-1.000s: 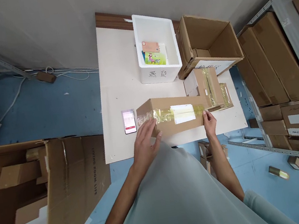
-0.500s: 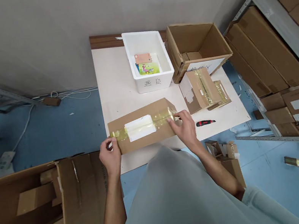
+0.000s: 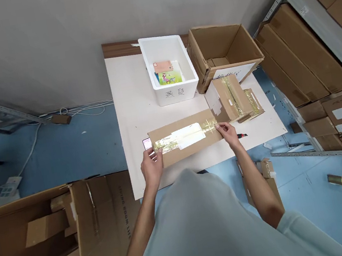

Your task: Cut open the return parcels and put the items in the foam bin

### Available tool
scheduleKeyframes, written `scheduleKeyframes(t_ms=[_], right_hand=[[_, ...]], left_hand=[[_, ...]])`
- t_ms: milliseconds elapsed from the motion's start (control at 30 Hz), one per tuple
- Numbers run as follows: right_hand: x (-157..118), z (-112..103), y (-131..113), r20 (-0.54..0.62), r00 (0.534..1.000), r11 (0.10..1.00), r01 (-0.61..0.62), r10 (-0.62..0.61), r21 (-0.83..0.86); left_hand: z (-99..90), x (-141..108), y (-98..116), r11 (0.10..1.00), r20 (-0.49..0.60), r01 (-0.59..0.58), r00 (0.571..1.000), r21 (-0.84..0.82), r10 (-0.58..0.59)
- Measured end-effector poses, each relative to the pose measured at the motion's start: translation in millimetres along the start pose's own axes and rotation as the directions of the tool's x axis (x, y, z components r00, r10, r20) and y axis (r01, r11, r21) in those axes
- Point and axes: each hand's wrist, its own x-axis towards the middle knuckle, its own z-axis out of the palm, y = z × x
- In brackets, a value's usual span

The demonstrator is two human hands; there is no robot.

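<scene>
A long cardboard box point(image 3: 176, 157) with a white label and yellowish clear tape along its top lies across the front of the white table point(image 3: 131, 108). My left hand point(image 3: 152, 166) grips its left end, thumb on top. At the right end my right hand point(image 3: 228, 133) holds the box, fingertips on the taped edge. A phone point(image 3: 147, 143) with a lit screen shows partly behind the left end. Beside my right hand a utility knife point(image 3: 242, 135) lies mostly covered, with only its tip part in sight.
Behind stand a white foam bin point(image 3: 176, 95) with booklets inside and an open carton point(image 3: 201, 65). Taped boxes point(image 3: 226, 98) sit at the table's right. A large carton point(image 3: 105, 227) holding parcels is at my left. Shelves with cartons point(image 3: 306, 51) line the right, and boxes lie on the floor.
Both hands have moved the long box to the right, close to the taped boxes. The phone at its left end has come into sight, while the knife is now mostly covered.
</scene>
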Motion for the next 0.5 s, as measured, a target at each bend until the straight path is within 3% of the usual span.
scheduleKeyframes(t_ms=[100, 267, 367, 500], right_hand=[[-17.3, -24.9, 22.4, 0.078, 0.993, 0.991, -0.091, 0.083, 0.097], [-74.0, -46.7, 46.7, 0.075, 0.992, 0.977, -0.113, 0.101, 0.179], [-88.5, -49.6, 49.5, 0.069, 0.992, 0.977, -0.114, 0.104, 0.178], [-73.2, -43.2, 42.8, 0.062, 0.997, 0.986, -0.05, 0.04, 0.157]], left_hand=[[3.0, -25.9, -15.0, 0.999, 0.023, 0.002, 1.0, -0.049, -0.001], [-3.9, -67.8, -47.3, 0.949, 0.1, 0.148, 0.987, -0.278, -0.124], [-2.9, -76.8, -45.2, 0.925, 0.069, 0.16, 0.987, -0.343, -0.145], [-3.2, -66.6, -27.5, 0.931, -0.027, 0.115, 0.991, -0.347, -0.132]])
